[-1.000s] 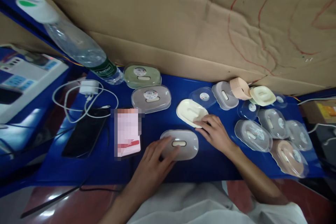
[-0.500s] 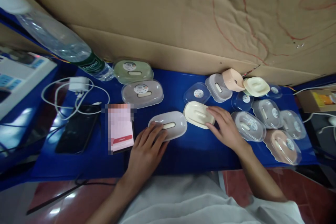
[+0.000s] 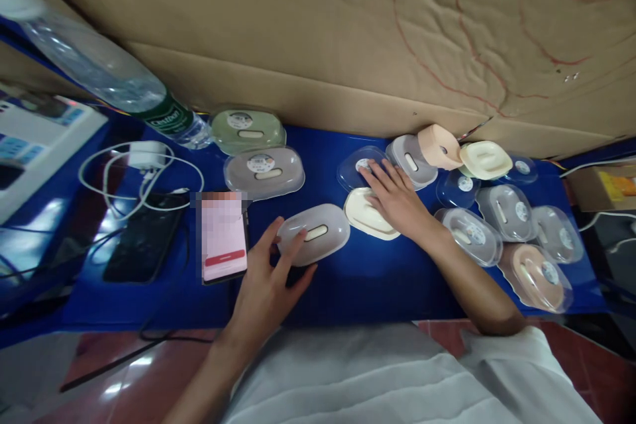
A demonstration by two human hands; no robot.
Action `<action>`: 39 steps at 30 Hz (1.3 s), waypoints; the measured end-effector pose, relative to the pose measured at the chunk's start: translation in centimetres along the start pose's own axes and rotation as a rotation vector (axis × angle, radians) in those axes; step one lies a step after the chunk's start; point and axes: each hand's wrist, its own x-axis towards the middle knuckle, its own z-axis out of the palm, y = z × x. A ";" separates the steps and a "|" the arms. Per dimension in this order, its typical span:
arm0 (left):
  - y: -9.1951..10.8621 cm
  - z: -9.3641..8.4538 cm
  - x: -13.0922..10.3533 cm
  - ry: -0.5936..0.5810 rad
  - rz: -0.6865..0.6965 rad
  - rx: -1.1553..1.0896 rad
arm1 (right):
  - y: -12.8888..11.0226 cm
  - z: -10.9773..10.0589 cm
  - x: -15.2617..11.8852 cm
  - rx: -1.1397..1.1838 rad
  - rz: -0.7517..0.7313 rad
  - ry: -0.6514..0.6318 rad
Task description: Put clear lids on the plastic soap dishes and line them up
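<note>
My left hand (image 3: 271,278) is at the left end of a grey oval soap dish (image 3: 330,232) with a cream bar-shaped slot in its middle. Its fingers are spread, one reaching over the dish near the slot. My right hand (image 3: 397,202) stretches past a cream oval dish (image 3: 360,213), covering part of it. The fingertips of that hand lie on or just over a clear lid (image 3: 350,169) with a round sticker. Fingers there are extended, and nothing is gripped. A grey dish (image 3: 420,173) with a peach ring-shaped piece (image 3: 440,147) on it stands just beyond.
Lidded green (image 3: 258,136) and grey (image 3: 283,179) dishes stand at the back left. More dishes and lids (image 3: 472,236) crowd the right side. A lit phone (image 3: 223,238), a dark phone (image 3: 142,245), a charger (image 3: 146,154) and a water bottle (image 3: 114,79) are left. Cardboard (image 3: 278,33) rises behind.
My right hand has moved from the cream dish's right edge up and left to the clear lid. My left hand's fingers have spread apart at the grey dish.
</note>
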 end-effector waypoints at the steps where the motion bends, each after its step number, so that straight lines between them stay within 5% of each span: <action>1: 0.1 0.0 -0.1 0.016 -0.031 -0.017 | 0.0 -0.1 0.5 0.005 -0.014 -0.005; 11: -0.2 0.9 -0.9 0.020 -0.176 -0.315 | 2.4 -0.1 4.2 0.209 -0.036 -0.130; 13: -0.4 1.1 -1.1 0.028 -0.199 -0.325 | 2.3 -0.3 4.6 0.248 -0.038 -0.071; 17: -0.9 1.7 -1.3 0.045 -0.246 -0.347 | -1.0 -1.3 3.4 0.235 -0.115 0.052; 25: -0.8 2.4 -1.2 0.064 -0.244 -0.389 | -9.0 -0.6 0.1 0.162 -0.366 -0.128; 39: -0.8 2.0 -0.4 0.027 -0.217 -0.373 | -8.6 3.1 -2.0 0.003 -0.365 0.030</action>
